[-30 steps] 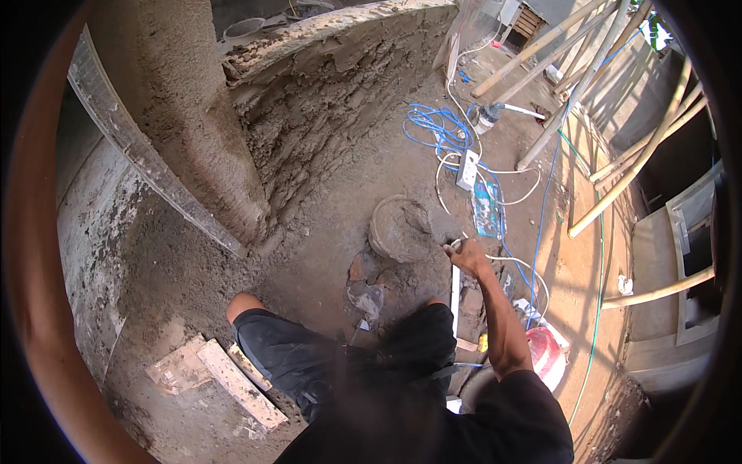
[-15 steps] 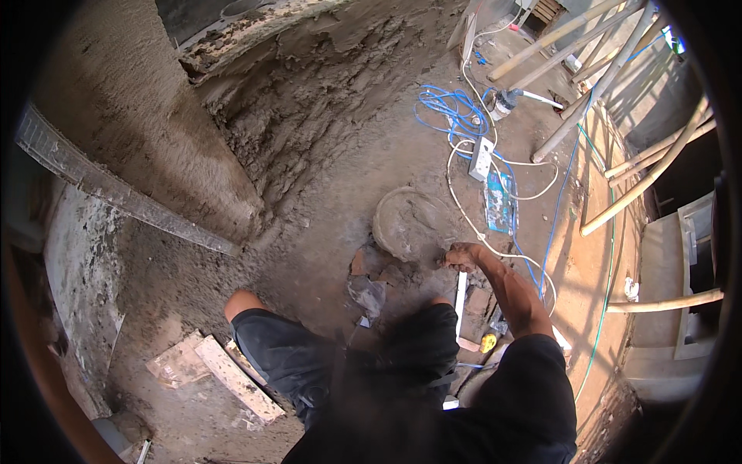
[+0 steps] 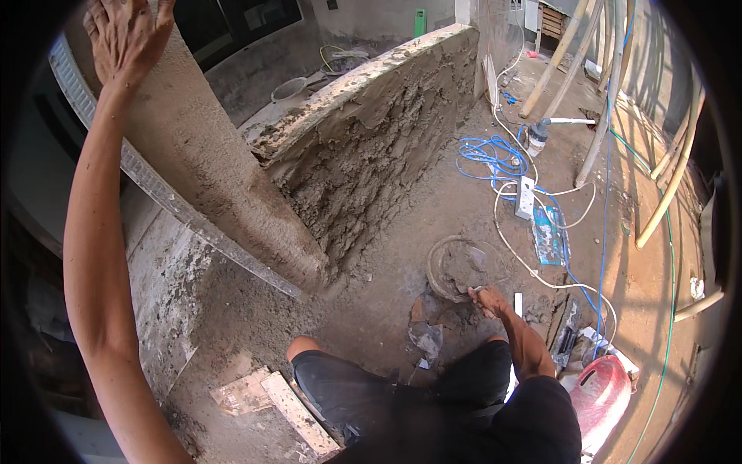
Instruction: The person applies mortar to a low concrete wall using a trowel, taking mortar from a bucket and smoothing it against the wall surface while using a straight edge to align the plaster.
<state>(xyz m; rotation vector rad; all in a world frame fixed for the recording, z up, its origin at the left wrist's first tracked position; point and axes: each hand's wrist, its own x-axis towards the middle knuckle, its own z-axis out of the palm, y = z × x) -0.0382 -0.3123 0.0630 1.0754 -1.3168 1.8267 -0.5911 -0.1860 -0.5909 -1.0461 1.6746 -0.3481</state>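
Left hand [image 3: 124, 35] raised, fingers spread flat against rough grey plastered column [image 3: 205, 166]. Right hand [image 3: 487, 298] low, fingers curled around small tool, kind unclear, at rim of round mortar-filled pan [image 3: 456, 267] on floor.

A shallow round pan [image 3: 457, 268] sits on the dusty floor, its rim caked grey, a lump of wet mortar heaped inside. A small trowel [image 3: 477, 291] touches its near edge, mostly hidden. The rough plastered column [image 3: 202, 155] leans up, coarse and grey-brown.
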